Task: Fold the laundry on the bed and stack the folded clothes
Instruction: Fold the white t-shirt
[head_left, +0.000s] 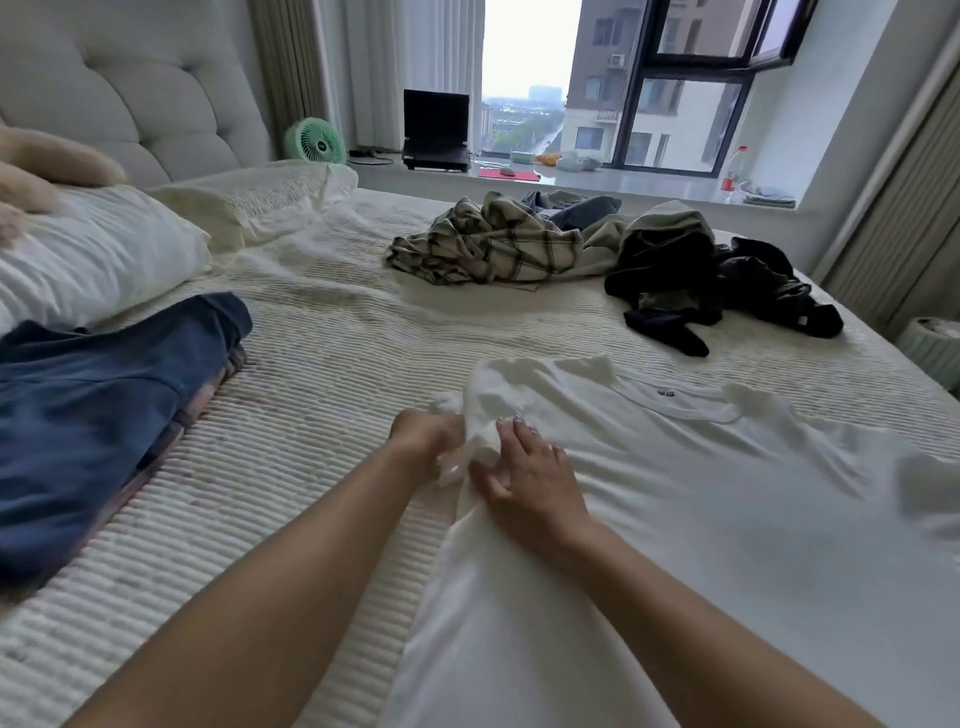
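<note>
Two hands work at the left edge of a white T-shirt (675, 493) spread flat on the near right part of the bed (322, 374), with a folded blue garment (93, 415) lying well to its left by the pillow (93, 260). The left hand (428, 434) pinches the bunched sleeve while the right hand (530, 480) rests flat beside it, fingers straight, pressing the cloth down. This thin, light, limp cotton will likely crease and slide easily, so hems, shoulder seams and sleeve ends look like the best holds; the plaid shirt (483, 247) and dark clothes (711, 283) wait unfolded farther back.
</note>
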